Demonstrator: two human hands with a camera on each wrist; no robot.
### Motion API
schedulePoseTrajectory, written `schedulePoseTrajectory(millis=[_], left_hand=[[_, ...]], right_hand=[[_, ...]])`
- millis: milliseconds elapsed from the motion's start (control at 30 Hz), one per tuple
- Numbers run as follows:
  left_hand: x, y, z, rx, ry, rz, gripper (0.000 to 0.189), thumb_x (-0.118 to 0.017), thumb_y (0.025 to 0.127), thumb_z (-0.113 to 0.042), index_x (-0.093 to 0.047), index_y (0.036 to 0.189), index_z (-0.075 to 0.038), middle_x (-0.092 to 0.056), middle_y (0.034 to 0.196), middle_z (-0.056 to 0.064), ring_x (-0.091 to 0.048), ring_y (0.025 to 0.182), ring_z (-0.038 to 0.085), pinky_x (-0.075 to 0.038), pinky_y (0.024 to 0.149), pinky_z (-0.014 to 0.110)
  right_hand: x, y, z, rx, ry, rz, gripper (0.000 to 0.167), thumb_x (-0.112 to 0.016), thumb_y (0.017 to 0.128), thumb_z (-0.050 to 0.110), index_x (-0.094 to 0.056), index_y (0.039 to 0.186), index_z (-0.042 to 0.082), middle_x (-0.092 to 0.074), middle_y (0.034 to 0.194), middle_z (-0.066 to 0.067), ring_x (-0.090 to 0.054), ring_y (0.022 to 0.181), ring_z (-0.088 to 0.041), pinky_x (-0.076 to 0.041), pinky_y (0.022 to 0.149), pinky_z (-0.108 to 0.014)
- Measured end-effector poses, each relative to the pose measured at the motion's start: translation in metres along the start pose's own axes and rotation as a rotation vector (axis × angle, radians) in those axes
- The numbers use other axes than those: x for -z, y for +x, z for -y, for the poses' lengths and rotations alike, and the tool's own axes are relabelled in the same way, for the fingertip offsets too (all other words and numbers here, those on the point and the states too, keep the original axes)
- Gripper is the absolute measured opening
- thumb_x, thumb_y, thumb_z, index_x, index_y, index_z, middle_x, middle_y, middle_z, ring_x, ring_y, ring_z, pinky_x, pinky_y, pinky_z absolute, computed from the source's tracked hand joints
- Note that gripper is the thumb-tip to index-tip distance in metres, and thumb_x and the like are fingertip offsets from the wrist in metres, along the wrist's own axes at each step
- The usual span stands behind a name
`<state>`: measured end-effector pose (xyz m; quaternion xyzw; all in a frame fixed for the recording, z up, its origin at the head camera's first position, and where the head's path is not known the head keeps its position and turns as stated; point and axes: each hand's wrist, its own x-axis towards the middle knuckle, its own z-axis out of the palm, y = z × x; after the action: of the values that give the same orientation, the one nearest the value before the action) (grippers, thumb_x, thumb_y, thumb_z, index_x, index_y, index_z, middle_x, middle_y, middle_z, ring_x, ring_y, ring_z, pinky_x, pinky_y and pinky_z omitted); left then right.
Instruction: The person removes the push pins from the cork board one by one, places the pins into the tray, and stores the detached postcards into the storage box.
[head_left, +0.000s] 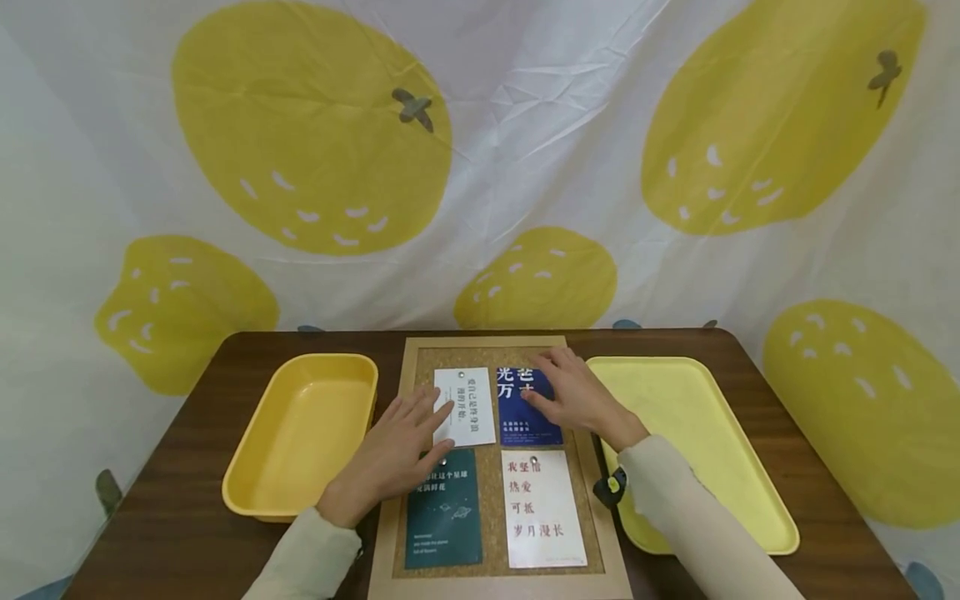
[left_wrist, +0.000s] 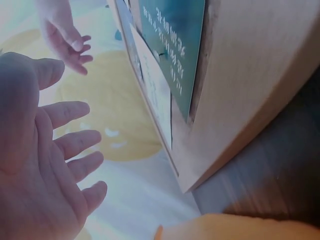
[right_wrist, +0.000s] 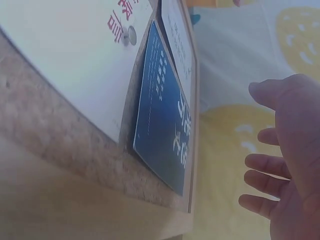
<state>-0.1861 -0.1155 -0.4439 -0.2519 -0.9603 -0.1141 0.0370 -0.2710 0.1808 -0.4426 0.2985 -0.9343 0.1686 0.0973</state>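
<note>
A wood-framed corkboard (head_left: 491, 500) lies on the table with several cards on it. My left hand (head_left: 393, 446) is over its left side, by the white card (head_left: 478, 417) and the dark green card (head_left: 442, 525). My right hand (head_left: 585, 392) hovers over the blue card (head_left: 528, 425), covering its upper right part. Below that is a white card with red characters (head_left: 543, 521), with a pushpin (right_wrist: 132, 35) at its top. Both wrist views show the left hand (left_wrist: 45, 150) and right hand (right_wrist: 295, 150) with spread, relaxed fingers, holding nothing. Whether the blue card has a pin is hidden.
A deep yellow-orange basin (head_left: 300, 433) stands left of the board. To the right lies a shallow pale yellow tray (head_left: 697, 433), partly under the right forearm. Behind the dark wooden table (head_left: 187, 500) hangs a white cloth with a yellow fruit print (head_left: 315, 125).
</note>
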Motion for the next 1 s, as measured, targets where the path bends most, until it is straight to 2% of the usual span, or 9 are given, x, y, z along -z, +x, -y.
schedulePoseTrajectory(millis=[200, 300, 567, 1000], left_hand=[[-0.005, 0.003, -0.002, 0.029, -0.041, 0.05, 0.061, -0.051, 0.1, -0.046, -0.042, 0.152, -0.017, -0.03, 0.162, 0.009, -0.017, 0.152, 0.031, -0.016, 0.121, 0.054], [-0.008, 0.005, -0.001, 0.019, -0.053, 0.061, 0.06, -0.05, 0.1, -0.045, -0.041, 0.152, -0.018, -0.029, 0.162, 0.009, -0.018, 0.152, 0.032, -0.016, 0.121, 0.055], [-0.015, 0.008, 0.001, -0.031, -0.072, 0.069, 0.058, -0.046, 0.103, -0.044, -0.04, 0.153, -0.016, -0.029, 0.161, 0.012, -0.02, 0.151, 0.035, -0.017, 0.121, 0.056], [-0.025, 0.011, 0.002, -0.021, -0.062, 0.095, 0.058, -0.045, 0.103, -0.045, -0.04, 0.153, -0.017, -0.03, 0.161, 0.011, -0.02, 0.151, 0.034, -0.016, 0.121, 0.055]], right_hand=[[-0.006, 0.007, 0.003, -0.002, 0.005, 0.023, 0.064, -0.067, 0.093, 0.039, -0.05, 0.143, 0.003, -0.052, 0.137, -0.018, -0.049, 0.126, -0.034, -0.04, 0.107, -0.053], [-0.007, 0.01, 0.005, 0.009, 0.019, 0.018, 0.064, -0.068, 0.092, 0.038, -0.052, 0.141, 0.001, -0.053, 0.136, -0.019, -0.049, 0.127, -0.035, -0.041, 0.107, -0.052], [-0.011, 0.015, 0.01, -0.019, 0.042, 0.045, 0.06, -0.067, 0.093, 0.039, -0.054, 0.14, 0.004, -0.053, 0.136, -0.017, -0.049, 0.126, -0.033, -0.042, 0.106, -0.052], [-0.019, 0.026, 0.018, 0.004, 0.054, 0.051, 0.056, -0.069, 0.093, 0.034, -0.055, 0.139, 0.004, -0.055, 0.134, -0.018, -0.051, 0.125, -0.036, -0.043, 0.105, -0.054]])
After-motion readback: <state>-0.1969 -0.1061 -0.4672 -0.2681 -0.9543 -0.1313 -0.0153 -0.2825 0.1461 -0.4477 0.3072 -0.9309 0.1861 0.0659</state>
